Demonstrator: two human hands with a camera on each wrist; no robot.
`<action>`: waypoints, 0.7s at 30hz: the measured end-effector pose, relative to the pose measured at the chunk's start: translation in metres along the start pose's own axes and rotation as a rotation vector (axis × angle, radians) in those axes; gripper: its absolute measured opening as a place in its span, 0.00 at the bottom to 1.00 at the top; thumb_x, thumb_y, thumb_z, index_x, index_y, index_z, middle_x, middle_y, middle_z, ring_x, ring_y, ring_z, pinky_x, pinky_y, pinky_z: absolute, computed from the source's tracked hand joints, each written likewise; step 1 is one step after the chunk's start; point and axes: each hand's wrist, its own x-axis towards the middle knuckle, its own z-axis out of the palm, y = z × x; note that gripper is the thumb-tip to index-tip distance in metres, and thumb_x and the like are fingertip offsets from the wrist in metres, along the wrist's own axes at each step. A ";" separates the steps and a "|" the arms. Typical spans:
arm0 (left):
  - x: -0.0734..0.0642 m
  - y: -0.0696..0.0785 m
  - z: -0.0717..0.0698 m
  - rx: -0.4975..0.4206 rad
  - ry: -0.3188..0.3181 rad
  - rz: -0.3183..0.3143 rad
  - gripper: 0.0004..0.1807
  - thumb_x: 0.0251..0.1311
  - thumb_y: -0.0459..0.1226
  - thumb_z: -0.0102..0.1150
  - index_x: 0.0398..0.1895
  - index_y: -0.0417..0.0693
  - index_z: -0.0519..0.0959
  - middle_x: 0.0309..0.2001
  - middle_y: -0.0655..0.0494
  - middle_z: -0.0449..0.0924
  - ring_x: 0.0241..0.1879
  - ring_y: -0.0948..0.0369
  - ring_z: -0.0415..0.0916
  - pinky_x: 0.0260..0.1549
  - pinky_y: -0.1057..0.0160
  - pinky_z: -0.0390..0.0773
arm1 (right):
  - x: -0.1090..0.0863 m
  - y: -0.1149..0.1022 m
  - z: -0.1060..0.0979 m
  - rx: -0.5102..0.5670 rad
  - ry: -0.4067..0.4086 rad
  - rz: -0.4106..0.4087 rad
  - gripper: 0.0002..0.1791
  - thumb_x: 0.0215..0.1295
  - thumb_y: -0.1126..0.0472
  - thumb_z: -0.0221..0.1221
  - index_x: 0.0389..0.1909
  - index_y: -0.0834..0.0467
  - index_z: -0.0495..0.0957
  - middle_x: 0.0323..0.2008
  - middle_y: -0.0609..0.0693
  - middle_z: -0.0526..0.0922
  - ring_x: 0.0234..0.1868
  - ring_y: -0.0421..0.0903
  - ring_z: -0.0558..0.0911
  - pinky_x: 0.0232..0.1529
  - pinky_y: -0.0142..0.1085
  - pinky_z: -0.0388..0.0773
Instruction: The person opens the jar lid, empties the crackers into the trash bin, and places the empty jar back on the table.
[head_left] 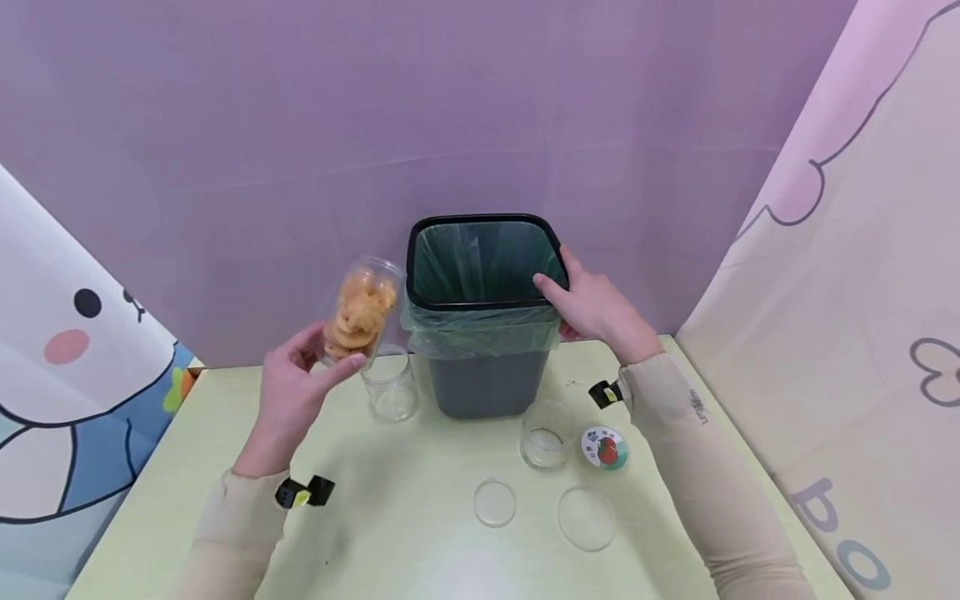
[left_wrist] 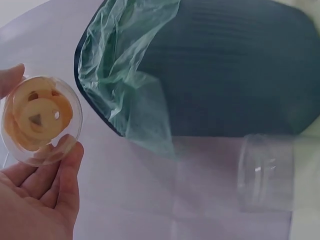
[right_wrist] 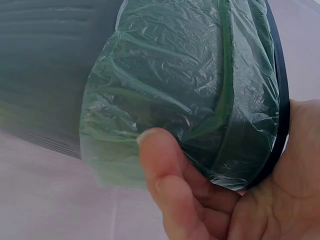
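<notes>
In the head view my left hand (head_left: 296, 387) grips the lower end of a clear plastic jar (head_left: 362, 308) of golden, ring-like snacks. The jar tilts to the right, just left of the trash bin's black rim. Its round base (left_wrist: 42, 120), with snacks showing through, faces the left wrist camera. My right hand (head_left: 600, 308) grips the right side of the grey trash bin (head_left: 487, 387), thumb over the rim. From the right wrist view, fingers (right_wrist: 162, 155) curl against the green bag (right_wrist: 165, 85) folded over the bin's outside.
On the table (head_left: 405, 533), a clear empty jar (head_left: 392, 392) stands left of the bin and another (head_left: 547, 437) in front. Nearby lie a round label with a tomato picture (head_left: 604, 448), a small clear disc (head_left: 495, 502) and a larger clear disc (head_left: 586, 518). A purple cloth (head_left: 300, 167) hangs behind.
</notes>
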 end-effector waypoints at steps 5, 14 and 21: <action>0.021 0.008 -0.002 0.060 0.007 0.043 0.32 0.53 0.45 0.75 0.62 0.47 0.78 0.50 0.53 0.81 0.46 0.60 0.74 0.46 0.67 0.71 | 0.002 0.000 0.002 0.008 0.007 -0.004 0.50 0.67 0.24 0.39 0.79 0.41 0.28 0.23 0.55 0.83 0.24 0.51 0.82 0.40 0.45 0.77; 0.043 0.016 -0.003 0.176 -0.034 0.037 0.37 0.51 0.49 0.76 0.64 0.49 0.77 0.56 0.52 0.80 0.51 0.59 0.75 0.47 0.66 0.72 | 0.004 0.000 0.006 0.019 0.025 -0.013 0.50 0.67 0.24 0.39 0.79 0.41 0.30 0.23 0.54 0.83 0.23 0.50 0.82 0.41 0.44 0.77; 0.050 0.025 -0.002 0.216 -0.057 0.048 0.38 0.51 0.51 0.75 0.65 0.48 0.76 0.55 0.51 0.80 0.50 0.57 0.75 0.43 0.66 0.73 | 0.005 -0.001 0.006 0.016 0.039 -0.016 0.51 0.65 0.22 0.38 0.80 0.42 0.31 0.23 0.54 0.83 0.23 0.50 0.82 0.41 0.45 0.77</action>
